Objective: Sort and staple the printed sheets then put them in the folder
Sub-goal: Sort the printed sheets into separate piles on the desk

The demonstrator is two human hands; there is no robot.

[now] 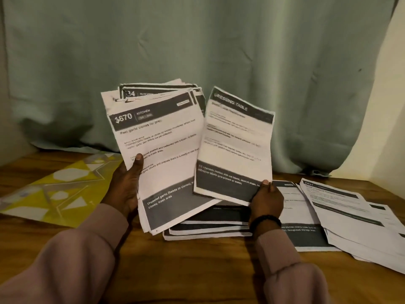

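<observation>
The "DRESSING TABLE" sheet (pixel 235 145) stands raised over the table, long axis nearly upright, its lower right corner pinched by my right hand (pixel 266 200), thumb on the front. Just left, overlapping its edge, the fanned stack topped by the "KITCHEN" garlic sheet (pixel 157 150) sits gripped in my left hand (pixel 125 189). The sorted sheets (pixel 350 218) lie flat down to the right, nearer my right hand, so I judge the sheet goes there. The yellow folder (pixel 54 189) lies far left
</observation>
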